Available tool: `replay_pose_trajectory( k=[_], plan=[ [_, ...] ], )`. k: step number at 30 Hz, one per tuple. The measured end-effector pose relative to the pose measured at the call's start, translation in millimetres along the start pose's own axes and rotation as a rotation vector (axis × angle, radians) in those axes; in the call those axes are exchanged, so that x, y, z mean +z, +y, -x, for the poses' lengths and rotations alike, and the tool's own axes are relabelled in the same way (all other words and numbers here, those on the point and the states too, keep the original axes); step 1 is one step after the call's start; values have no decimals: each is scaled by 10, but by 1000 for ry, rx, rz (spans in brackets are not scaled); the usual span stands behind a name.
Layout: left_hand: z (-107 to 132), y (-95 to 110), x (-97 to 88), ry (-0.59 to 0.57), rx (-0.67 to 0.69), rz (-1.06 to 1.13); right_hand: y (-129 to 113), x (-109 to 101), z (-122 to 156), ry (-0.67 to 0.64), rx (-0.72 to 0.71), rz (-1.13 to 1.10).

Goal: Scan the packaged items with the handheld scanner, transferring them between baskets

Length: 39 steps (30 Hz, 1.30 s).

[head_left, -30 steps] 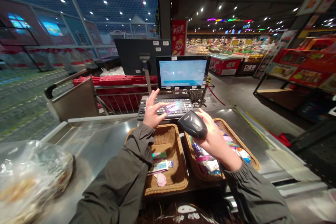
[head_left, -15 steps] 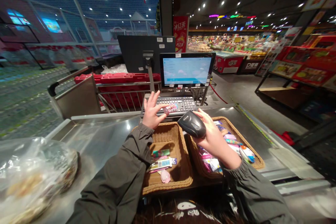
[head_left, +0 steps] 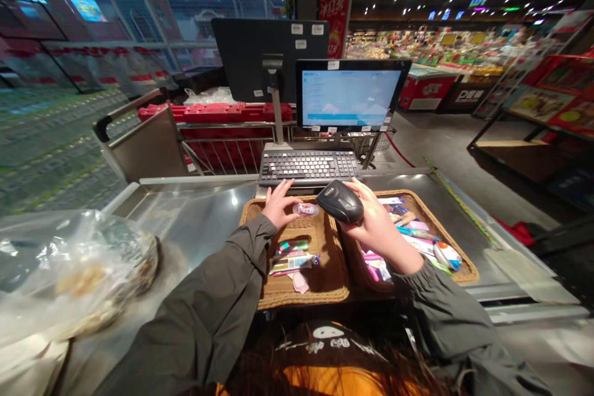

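- Just in front of the keyboard (head_left: 307, 167), the left hand (head_left: 278, 204) pinches a small pink packet (head_left: 305, 209) between thumb and fingertips, with the remaining fingers extended forward and the palm facing right.
- Left forearm: sleeved, running from the lower left up toward the keyboard, with the wrist straight.
- Right hand (head_left: 375, 226): closed around a black barcode scanner (head_left: 340, 201), in front of the keyboard's right end, with the wrist bent inward.
- Scanner head: directed left at the packet and just beside it; contact cannot be determined.
- Packet position: above the far rim of the left wicker basket (head_left: 325, 278), nearer the person than the keyboard.
- Right wicker basket (head_left: 464, 269): in front of the keyboard and to its right, holding assorted small packets.
- Both baskets stand on the steel worktop (head_left: 199, 223).
- Monitor (head_left: 350, 93): lit, directly behind the keyboard.
- Plastic bag (head_left: 69, 266): on the worktop, well to the left of the keyboard.
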<state>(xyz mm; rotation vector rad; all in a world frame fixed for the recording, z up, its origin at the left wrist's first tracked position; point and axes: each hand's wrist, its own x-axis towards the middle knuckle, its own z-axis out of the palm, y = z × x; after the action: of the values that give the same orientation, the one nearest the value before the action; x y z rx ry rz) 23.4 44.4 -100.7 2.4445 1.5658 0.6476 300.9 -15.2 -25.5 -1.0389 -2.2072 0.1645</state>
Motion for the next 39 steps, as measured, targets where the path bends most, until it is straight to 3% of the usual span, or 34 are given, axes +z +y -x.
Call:
replay_pose_trajectory(
  k=[6,16,22,25,28,31,35,38,39],
  plan=[
    [108,-140,196,-108,1,17,15,105,-1,-70,22,-26],
    [229,-156,557,-443,65,53,-26,221,-4,-343,143,4],
    [300,-125,846,-688,131,64,-4,264,33,-335,144,-33],
    [369,-108,1035,-748,95,41,16,281,67,-330,138,-41],
    [417,-65,1157,-740,24,-7,40,295,109,-319,124,-48],
    [386,21,1120,-707,79,-45,73,266,148,-289,124,-57],
    [146,205,816,-603,162,-66,159,91,202,-207,149,-70],
    [-172,396,528,-434,191,-54,287,-122,259,-46,232,-68],
    [-291,473,452,-329,246,-29,341,-200,280,19,266,-52]
  ],
)
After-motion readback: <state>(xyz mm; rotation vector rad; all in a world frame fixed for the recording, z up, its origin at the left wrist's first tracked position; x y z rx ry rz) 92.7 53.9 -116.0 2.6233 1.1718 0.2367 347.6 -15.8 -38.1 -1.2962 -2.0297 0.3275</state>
